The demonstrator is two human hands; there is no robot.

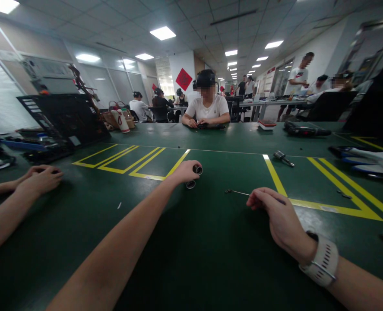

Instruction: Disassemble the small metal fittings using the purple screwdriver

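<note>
My left hand [188,171] is closed around a small dark cylindrical part [197,169] with a metallic rim, above the green table [191,259]. Just under it a second round, metal-rimmed end [190,185] shows; whether it belongs to the same part I cannot tell. My right hand [270,205], with a pale watch on the wrist, grips a thin screwdriver. Its metal shaft [241,193] points left, and tiny dark pieces [228,191] are at its tip.
Another person's hands [42,178] rest at the left. A person [207,108] sits opposite. Toward the right are a metal tool bit [283,158], a dark power tool [306,129], blue-and-white gloves [369,160] and small screws [344,195]. A black frame [64,119] stands back left.
</note>
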